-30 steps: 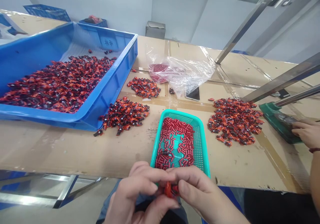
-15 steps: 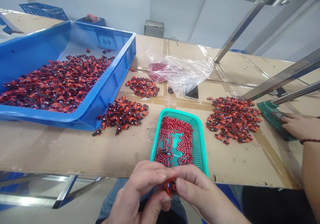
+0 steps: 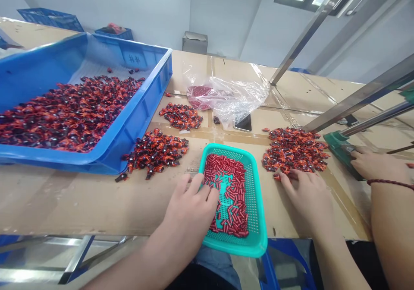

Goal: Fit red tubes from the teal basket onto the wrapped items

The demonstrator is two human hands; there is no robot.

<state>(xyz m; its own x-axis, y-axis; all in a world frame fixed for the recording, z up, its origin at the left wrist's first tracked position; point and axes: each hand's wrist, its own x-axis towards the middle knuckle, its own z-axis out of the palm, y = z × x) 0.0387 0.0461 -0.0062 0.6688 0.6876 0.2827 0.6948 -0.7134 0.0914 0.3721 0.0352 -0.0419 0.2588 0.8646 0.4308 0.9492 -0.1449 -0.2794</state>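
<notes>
Left hand (image 3: 194, 203) palm-down over the green basket (image 3: 261, 221), fingers bent, grip contents hidden.

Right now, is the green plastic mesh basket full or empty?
Partly filled: small red tubes lie in the green basket, with bare mesh showing between them.

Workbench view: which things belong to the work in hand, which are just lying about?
Likely in the work:
- green basket of red tubes, left hand over it
- red-and-black pieces, right hand at them
- blue crate, similar pieces inside

Likely lying about:
- phone
- grey box
</notes>
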